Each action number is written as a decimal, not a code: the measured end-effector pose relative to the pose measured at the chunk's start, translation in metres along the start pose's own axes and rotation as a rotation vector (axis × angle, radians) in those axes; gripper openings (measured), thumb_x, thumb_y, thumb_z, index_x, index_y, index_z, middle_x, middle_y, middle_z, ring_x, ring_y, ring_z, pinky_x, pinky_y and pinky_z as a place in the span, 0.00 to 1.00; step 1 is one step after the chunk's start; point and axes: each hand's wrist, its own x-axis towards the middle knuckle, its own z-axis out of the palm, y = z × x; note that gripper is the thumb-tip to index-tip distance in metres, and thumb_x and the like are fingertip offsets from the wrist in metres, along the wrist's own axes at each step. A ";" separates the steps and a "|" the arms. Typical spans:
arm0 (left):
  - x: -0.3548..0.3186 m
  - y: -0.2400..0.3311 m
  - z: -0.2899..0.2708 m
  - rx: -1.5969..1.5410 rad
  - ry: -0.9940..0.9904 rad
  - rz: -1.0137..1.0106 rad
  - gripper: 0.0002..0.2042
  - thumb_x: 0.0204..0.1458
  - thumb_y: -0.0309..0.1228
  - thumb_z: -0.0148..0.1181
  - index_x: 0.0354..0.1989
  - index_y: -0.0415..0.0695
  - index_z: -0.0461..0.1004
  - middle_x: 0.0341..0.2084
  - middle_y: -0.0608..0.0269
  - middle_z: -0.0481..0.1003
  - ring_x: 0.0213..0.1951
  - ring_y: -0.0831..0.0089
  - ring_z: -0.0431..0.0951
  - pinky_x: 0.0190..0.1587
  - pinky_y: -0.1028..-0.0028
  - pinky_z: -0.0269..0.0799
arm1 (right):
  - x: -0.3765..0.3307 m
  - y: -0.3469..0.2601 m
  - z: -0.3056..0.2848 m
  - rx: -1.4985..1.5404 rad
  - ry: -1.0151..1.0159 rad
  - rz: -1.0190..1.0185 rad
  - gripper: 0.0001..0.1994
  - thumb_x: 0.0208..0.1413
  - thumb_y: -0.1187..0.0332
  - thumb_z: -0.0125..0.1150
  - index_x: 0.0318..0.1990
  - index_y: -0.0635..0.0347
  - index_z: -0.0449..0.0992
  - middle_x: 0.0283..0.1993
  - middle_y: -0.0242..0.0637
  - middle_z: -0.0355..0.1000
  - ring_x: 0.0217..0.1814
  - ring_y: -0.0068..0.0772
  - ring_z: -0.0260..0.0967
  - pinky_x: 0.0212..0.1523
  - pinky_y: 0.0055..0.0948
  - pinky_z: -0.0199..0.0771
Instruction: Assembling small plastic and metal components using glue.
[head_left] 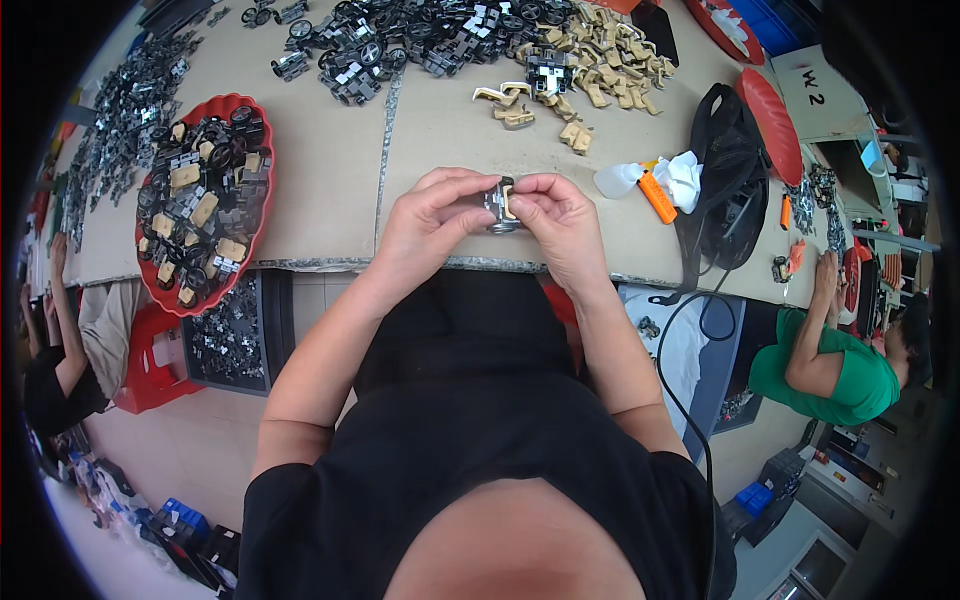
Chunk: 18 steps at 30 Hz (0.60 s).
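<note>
By the near edge of the table [325,180], a small dark-and-tan assembly [502,212] is being pinched right now by the left hand [433,218] and the right hand [562,222]; toward the far edge, tan pieces [612,62] are heaped beside dark wheeled parts [425,38].

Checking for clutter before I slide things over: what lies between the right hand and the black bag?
Between the right hand and the bag lie a whitish bottle, an orange tool and crumpled white tissue, seen in the head view.
</note>
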 end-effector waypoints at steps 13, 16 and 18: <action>0.003 -0.001 0.004 0.001 0.061 0.025 0.15 0.46 0.16 0.56 0.44 0.36 0.71 0.42 0.61 0.64 0.44 0.72 0.71 0.48 0.77 0.72 | -0.001 0.003 -0.001 -0.050 -0.046 -0.110 0.13 0.47 0.80 0.59 0.43 0.69 0.70 0.45 0.45 0.69 0.47 0.27 0.67 0.48 0.25 0.68; 0.002 -0.001 0.006 0.000 0.097 0.028 0.13 0.45 0.16 0.57 0.41 0.36 0.71 0.41 0.61 0.63 0.44 0.72 0.71 0.46 0.77 0.73 | -0.005 -0.002 0.002 -0.096 -0.108 -0.170 0.15 0.44 0.79 0.62 0.41 0.69 0.70 0.49 0.46 0.65 0.50 0.30 0.65 0.51 0.28 0.66; 0.002 0.001 0.007 -0.011 0.091 0.019 0.12 0.44 0.16 0.57 0.40 0.35 0.71 0.40 0.61 0.63 0.43 0.72 0.72 0.45 0.77 0.74 | -0.006 0.004 0.005 -0.086 -0.162 -0.260 0.14 0.42 0.77 0.65 0.38 0.70 0.71 0.51 0.45 0.63 0.51 0.31 0.64 0.51 0.28 0.66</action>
